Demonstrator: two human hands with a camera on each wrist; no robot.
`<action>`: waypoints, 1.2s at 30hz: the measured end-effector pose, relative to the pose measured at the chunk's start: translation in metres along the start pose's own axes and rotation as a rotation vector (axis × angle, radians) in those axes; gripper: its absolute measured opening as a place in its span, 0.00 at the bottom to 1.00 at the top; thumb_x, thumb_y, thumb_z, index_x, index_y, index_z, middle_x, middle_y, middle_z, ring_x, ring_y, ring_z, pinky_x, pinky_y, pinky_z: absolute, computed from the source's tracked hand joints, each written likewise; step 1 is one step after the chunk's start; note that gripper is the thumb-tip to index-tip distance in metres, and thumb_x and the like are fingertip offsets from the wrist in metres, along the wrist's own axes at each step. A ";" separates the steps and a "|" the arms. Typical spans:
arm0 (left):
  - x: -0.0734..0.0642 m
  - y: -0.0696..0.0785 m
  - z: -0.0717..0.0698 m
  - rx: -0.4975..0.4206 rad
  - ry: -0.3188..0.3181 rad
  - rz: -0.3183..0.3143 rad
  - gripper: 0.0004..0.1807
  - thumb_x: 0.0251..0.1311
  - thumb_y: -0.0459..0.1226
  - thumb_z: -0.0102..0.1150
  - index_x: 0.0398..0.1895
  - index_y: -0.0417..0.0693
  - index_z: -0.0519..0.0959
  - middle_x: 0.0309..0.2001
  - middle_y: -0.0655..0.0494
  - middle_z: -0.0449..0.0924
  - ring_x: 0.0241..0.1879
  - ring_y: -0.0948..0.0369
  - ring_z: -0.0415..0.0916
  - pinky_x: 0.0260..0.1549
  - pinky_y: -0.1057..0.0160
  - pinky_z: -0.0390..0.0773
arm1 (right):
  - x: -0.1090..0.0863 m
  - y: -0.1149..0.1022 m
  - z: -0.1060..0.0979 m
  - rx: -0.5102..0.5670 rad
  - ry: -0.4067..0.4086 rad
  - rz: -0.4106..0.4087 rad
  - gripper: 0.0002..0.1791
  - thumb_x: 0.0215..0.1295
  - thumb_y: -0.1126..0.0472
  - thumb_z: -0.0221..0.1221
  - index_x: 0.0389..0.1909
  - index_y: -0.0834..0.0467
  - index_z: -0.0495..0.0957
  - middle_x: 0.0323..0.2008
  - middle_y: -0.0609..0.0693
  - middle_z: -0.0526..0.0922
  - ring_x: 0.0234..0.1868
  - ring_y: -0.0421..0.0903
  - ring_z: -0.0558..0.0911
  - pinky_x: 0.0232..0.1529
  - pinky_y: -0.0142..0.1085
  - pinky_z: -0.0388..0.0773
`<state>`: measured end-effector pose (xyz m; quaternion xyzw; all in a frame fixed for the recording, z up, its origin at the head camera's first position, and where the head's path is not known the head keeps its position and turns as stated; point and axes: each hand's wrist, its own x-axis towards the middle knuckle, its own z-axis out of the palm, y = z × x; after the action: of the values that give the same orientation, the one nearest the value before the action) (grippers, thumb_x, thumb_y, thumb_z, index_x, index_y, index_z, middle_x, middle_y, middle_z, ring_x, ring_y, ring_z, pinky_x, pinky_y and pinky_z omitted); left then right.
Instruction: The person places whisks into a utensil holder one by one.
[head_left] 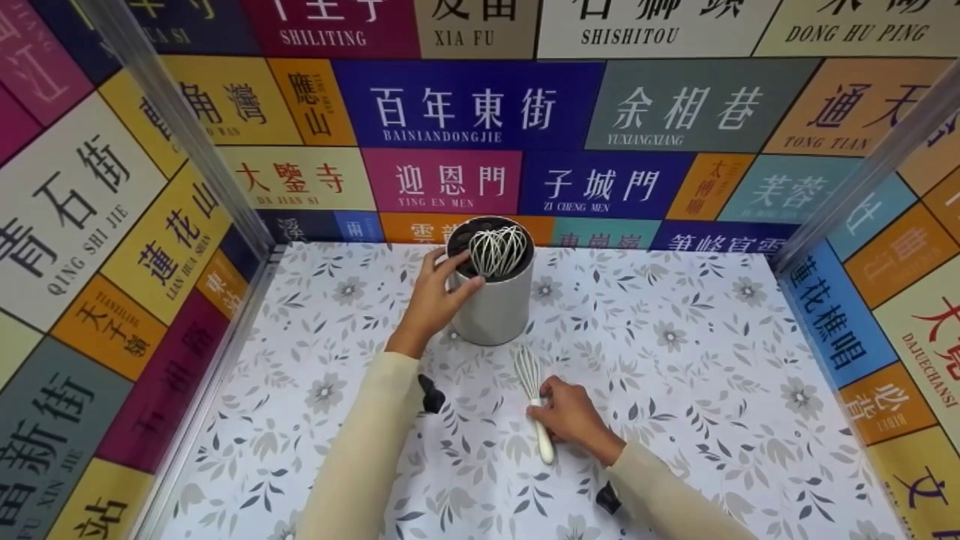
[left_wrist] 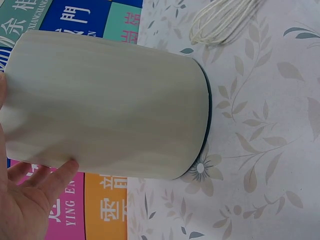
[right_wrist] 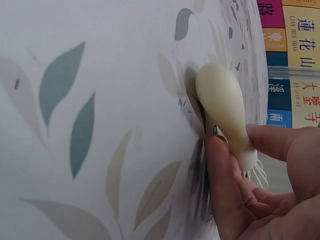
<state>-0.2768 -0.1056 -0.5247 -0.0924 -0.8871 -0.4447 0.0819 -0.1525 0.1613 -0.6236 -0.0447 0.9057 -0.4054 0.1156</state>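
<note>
A pale grey cylindrical canister [head_left: 491,315] stands upright near the back of the table. Out of its dark inside rises the white wire head of a whisk [head_left: 499,251]. My left hand [head_left: 442,289] holds the canister at its upper left side, thumb near the front rim; in the left wrist view the fingers [left_wrist: 62,177] lie along its wall. Nearer to me, a second white whisk [head_left: 544,442] slants low over the table, wires toward the canister. My right hand [head_left: 574,412] pinches its cream handle [right_wrist: 220,95] between thumb and fingers near the wires.
A white tabletop [head_left: 675,435] with a grey leaf and flower print spreads below. Colourful panels [head_left: 465,105] with place names enclose it at the back and both sides, with clear corner strips [head_left: 187,135] between them.
</note>
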 end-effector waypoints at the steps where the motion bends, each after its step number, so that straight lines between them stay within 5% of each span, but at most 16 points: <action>1: 0.000 0.000 0.000 -0.001 0.000 0.000 0.35 0.64 0.57 0.65 0.72 0.59 0.73 0.76 0.41 0.57 0.73 0.40 0.62 0.72 0.41 0.64 | 0.000 0.000 0.000 0.009 -0.003 0.005 0.14 0.59 0.59 0.71 0.40 0.60 0.77 0.24 0.48 0.79 0.18 0.41 0.77 0.16 0.35 0.77; 10: 0.000 0.000 0.001 -0.008 0.001 -0.013 0.34 0.64 0.58 0.65 0.72 0.59 0.74 0.76 0.42 0.58 0.73 0.44 0.63 0.72 0.43 0.64 | 0.002 0.000 -0.010 0.105 -0.031 0.026 0.14 0.64 0.60 0.66 0.45 0.63 0.77 0.25 0.50 0.83 0.17 0.46 0.82 0.16 0.38 0.78; 21: -0.001 -0.001 -0.001 -0.022 -0.016 -0.004 0.35 0.64 0.59 0.64 0.73 0.60 0.73 0.77 0.42 0.56 0.74 0.41 0.61 0.72 0.40 0.63 | 0.016 -0.019 -0.044 0.191 0.032 0.078 0.16 0.65 0.58 0.64 0.51 0.57 0.77 0.34 0.54 0.84 0.27 0.60 0.86 0.24 0.51 0.85; 36: 0.001 -0.002 0.000 -0.019 -0.008 -0.007 0.35 0.63 0.59 0.65 0.72 0.60 0.74 0.76 0.42 0.57 0.73 0.41 0.62 0.71 0.41 0.64 | 0.046 -0.070 -0.104 0.313 0.028 -0.008 0.19 0.72 0.53 0.59 0.59 0.53 0.70 0.48 0.58 0.84 0.37 0.50 0.89 0.32 0.44 0.88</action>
<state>-0.2780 -0.1069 -0.5256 -0.0920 -0.8834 -0.4532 0.0757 -0.2234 0.1819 -0.5118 -0.0242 0.8326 -0.5428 0.1071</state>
